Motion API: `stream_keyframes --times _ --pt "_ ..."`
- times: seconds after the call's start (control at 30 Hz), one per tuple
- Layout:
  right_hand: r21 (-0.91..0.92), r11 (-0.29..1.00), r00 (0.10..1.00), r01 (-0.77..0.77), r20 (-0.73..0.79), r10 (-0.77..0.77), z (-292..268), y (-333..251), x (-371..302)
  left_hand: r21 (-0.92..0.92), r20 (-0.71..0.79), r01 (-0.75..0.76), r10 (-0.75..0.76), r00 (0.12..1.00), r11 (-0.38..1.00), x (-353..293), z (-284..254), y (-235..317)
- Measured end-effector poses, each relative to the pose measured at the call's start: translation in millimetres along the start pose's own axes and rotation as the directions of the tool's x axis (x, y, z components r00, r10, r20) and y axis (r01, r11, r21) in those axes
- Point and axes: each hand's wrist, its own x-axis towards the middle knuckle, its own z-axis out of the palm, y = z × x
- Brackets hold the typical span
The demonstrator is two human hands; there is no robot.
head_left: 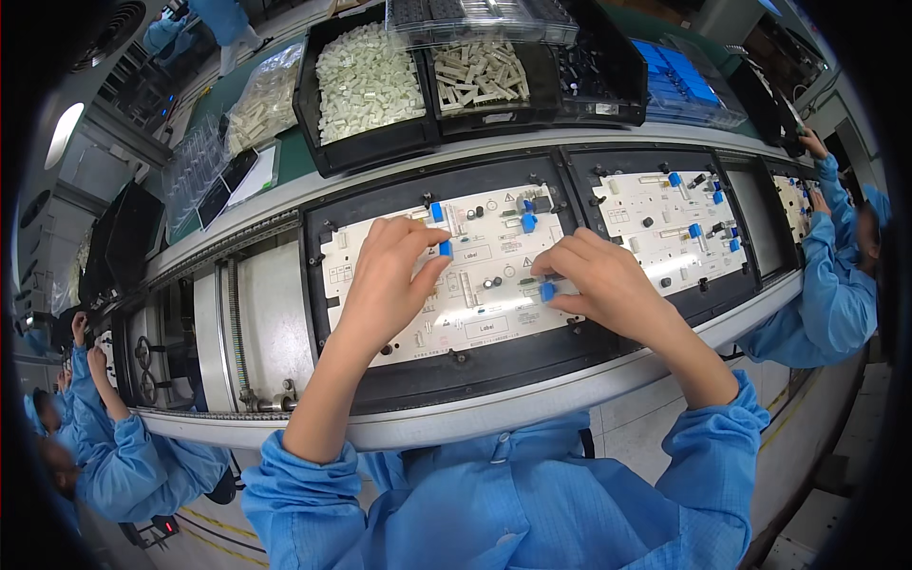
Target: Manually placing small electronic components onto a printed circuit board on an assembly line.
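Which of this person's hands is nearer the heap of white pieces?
Left: the left hand is roughly in front of the heap; the right hand is farther off to the right.

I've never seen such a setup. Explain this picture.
No robot: a person in a blue smock works bare-handed, filmed by a wide fisheye camera on their head, so straight edges bend. Before them lies a white circuit board in a black frame, with another board to its right. The left hand is at one blue block, the right hand at a second block; whether either is gripped is hard to tell. Behind are black bins of white parts and beige parts.
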Motion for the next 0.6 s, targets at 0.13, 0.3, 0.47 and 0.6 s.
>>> stream_keyframes --times 0.13,0.3,0.47,0.6 --pt "0.010 1.000 0.997 0.022 0.080 -0.023 -0.3 -0.4 3.6 -0.040 0.028 0.089 -0.088 0.996 0.995 -11.2 -4.3 3.2" --pt "-0.036 0.999 0.993 0.028 0.117 -0.024 -0.5 -1.0 2.3 -0.055 0.029 0.067 -0.066 0.997 0.996 -15.6 -0.8 4.9" --pt "0.037 0.999 1.000 -0.001 0.026 0.000 -6.3 13.6 10.2 -0.063 0.046 0.051 -0.048 0.998 0.997 -19.3 6.1 4.5" --pt "0.009 0.990 0.972 -0.139 -0.191 0.138 -44.3 88.4 62.2 -0.025 0.066 0.030 -0.028 0.997 0.999 -22.7 11.7 7.0"
